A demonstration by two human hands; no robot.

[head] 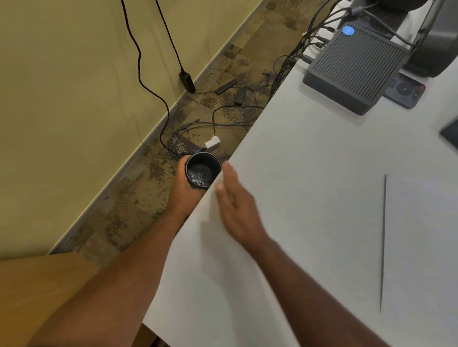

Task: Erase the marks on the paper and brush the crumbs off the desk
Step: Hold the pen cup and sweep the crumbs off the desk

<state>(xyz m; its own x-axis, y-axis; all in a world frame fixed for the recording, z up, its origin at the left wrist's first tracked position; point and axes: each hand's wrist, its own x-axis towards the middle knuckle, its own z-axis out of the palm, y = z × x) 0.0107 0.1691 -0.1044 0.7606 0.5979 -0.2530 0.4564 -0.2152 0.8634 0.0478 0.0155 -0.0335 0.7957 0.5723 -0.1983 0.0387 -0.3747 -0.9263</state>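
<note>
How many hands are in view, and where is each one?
2. The left hand holds a black cup just below the desk edge; the right hand lies open on the desk beside that edge.

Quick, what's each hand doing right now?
Left hand: closed around a black cup, held just off the edge of the desk.
Right hand: open and flat on the desk, holding nothing.

No readable text anywhere. Round blue sticker (348, 31) on the grey vented box (354, 68) has print too small to resolve (same for the remote's (405, 91) button markings).
</note>
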